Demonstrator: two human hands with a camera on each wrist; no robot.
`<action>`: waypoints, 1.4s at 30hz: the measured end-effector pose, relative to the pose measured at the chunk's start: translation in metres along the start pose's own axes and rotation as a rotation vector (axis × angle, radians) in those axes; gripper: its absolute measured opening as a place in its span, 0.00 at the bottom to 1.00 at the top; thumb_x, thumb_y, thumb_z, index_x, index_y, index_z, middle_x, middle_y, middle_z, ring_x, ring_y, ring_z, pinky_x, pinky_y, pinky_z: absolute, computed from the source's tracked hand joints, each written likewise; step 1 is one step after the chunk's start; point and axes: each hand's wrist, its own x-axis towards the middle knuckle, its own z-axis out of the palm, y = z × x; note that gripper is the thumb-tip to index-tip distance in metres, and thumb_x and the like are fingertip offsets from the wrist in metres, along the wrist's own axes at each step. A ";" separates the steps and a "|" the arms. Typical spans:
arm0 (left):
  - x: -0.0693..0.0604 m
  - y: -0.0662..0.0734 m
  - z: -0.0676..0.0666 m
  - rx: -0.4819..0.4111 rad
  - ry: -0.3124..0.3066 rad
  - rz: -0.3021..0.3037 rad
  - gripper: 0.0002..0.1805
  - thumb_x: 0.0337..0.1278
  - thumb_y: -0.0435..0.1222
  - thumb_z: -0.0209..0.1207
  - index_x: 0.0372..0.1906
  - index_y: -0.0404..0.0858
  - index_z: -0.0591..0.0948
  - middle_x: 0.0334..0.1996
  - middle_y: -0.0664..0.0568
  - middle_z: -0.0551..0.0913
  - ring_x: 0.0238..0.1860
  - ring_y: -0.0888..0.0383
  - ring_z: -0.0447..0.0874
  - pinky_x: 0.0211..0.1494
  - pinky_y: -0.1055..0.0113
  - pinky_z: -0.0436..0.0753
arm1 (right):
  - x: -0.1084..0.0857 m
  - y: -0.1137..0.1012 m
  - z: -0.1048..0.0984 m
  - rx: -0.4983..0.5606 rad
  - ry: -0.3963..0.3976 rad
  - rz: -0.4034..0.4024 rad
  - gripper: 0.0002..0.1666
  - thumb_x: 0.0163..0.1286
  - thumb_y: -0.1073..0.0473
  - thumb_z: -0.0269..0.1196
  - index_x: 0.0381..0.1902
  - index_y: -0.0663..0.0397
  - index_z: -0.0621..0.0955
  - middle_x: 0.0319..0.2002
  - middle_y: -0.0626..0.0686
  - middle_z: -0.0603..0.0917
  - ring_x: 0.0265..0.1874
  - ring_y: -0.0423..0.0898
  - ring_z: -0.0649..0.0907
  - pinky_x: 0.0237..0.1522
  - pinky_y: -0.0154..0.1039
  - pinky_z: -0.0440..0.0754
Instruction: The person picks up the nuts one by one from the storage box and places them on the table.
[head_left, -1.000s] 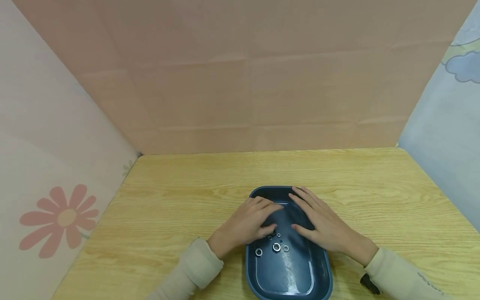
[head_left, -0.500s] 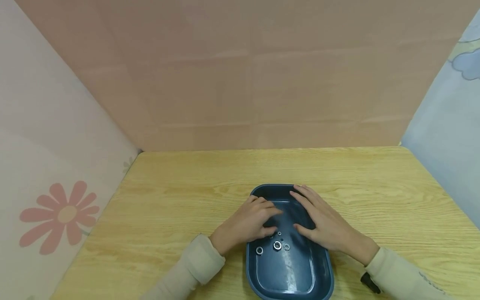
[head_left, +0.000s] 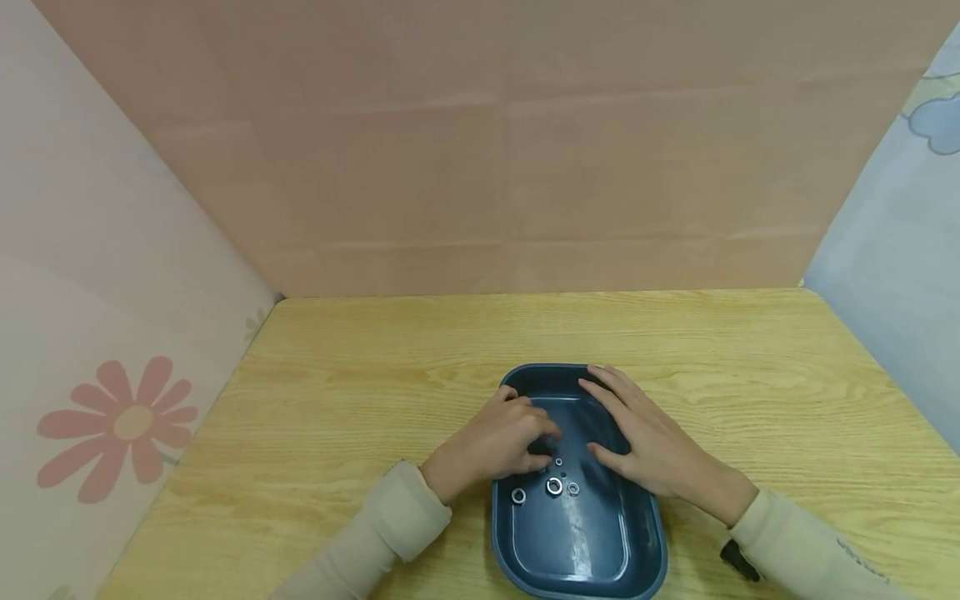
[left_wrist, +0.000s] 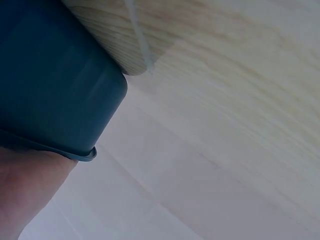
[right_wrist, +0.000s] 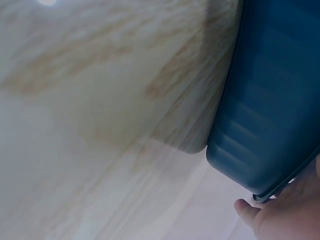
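A deep blue plastic tray (head_left: 570, 550) stands on the table, holding several metal nuts. The largest nut (head_left: 554, 486) lies near the middle, with another nut (head_left: 519, 496) by the left wall and a smaller nut (head_left: 573, 489) to its right. One tiny nut (head_left: 558, 462) sits close to my left thumb. My left hand (head_left: 495, 437) reaches over the left rim, index finger bent and apart from the thumb; its other fingers are largely hidden. My right hand (head_left: 652, 437) rests over the right rim, fingers spread. Both wrist views show the tray's outer wall (left_wrist: 55, 75) from outside.
The wood-grain table (head_left: 375, 358) extends around the tray. A brown sheet (head_left: 495, 167) rises behind its far edge. Patterned panels flank it, the left panel (head_left: 127, 250) bearing a red flower. Something black (head_left: 738, 560) shows below the right sleeve.
My left index finger has bent down toward the tray floor. A small nut by my left thumb is no longer visible. My right hand stays over the rim. The head view has shifted slightly.
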 end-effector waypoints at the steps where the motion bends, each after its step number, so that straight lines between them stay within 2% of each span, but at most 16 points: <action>1: 0.000 0.000 0.000 0.000 -0.005 0.000 0.15 0.57 0.50 0.67 0.49 0.54 0.87 0.47 0.65 0.88 0.50 0.62 0.83 0.59 0.59 0.70 | 0.000 0.000 0.000 0.002 0.000 0.002 0.49 0.61 0.52 0.71 0.74 0.57 0.62 0.77 0.59 0.56 0.75 0.65 0.56 0.67 0.67 0.64; 7: 0.001 0.001 -0.001 0.009 -0.033 -0.010 0.13 0.55 0.50 0.69 0.46 0.55 0.88 0.43 0.66 0.89 0.46 0.64 0.83 0.59 0.58 0.70 | 0.001 0.000 0.002 0.009 0.006 0.004 0.48 0.60 0.52 0.71 0.74 0.57 0.63 0.77 0.59 0.56 0.76 0.65 0.56 0.67 0.67 0.64; 14: 0.004 0.003 0.001 0.023 -0.064 -0.038 0.10 0.53 0.50 0.70 0.40 0.57 0.89 0.30 0.67 0.87 0.36 0.66 0.80 0.63 0.54 0.69 | 0.001 -0.001 0.001 0.025 -0.007 0.017 0.48 0.59 0.53 0.71 0.74 0.57 0.64 0.77 0.59 0.56 0.76 0.65 0.55 0.68 0.68 0.62; 28: 0.006 0.002 0.004 0.043 -0.065 -0.043 0.10 0.52 0.50 0.70 0.42 0.58 0.89 0.28 0.68 0.87 0.35 0.67 0.79 0.61 0.55 0.69 | 0.001 -0.001 0.002 0.045 -0.011 0.022 0.48 0.59 0.54 0.72 0.74 0.56 0.64 0.77 0.58 0.56 0.76 0.65 0.55 0.68 0.68 0.61; 36: 0.006 0.001 0.002 0.021 -0.051 -0.040 0.09 0.54 0.50 0.69 0.40 0.58 0.89 0.21 0.68 0.82 0.31 0.68 0.74 0.58 0.58 0.70 | 0.001 -0.001 0.002 0.032 0.012 -0.005 0.49 0.58 0.55 0.72 0.74 0.56 0.64 0.77 0.59 0.57 0.75 0.66 0.55 0.66 0.69 0.63; 39: 0.004 0.000 0.003 0.003 -0.024 -0.023 0.09 0.55 0.50 0.68 0.41 0.58 0.89 0.24 0.69 0.83 0.31 0.68 0.73 0.52 0.62 0.69 | 0.001 0.000 0.001 0.033 0.002 0.000 0.49 0.58 0.54 0.72 0.74 0.57 0.64 0.77 0.59 0.56 0.76 0.65 0.55 0.67 0.69 0.62; 42: 0.002 -0.001 0.003 -0.024 0.007 -0.005 0.09 0.57 0.48 0.67 0.42 0.57 0.89 0.31 0.69 0.87 0.33 0.68 0.74 0.48 0.66 0.68 | 0.001 -0.001 0.002 0.029 -0.003 0.002 0.49 0.59 0.54 0.72 0.74 0.58 0.63 0.77 0.59 0.56 0.76 0.65 0.54 0.68 0.68 0.62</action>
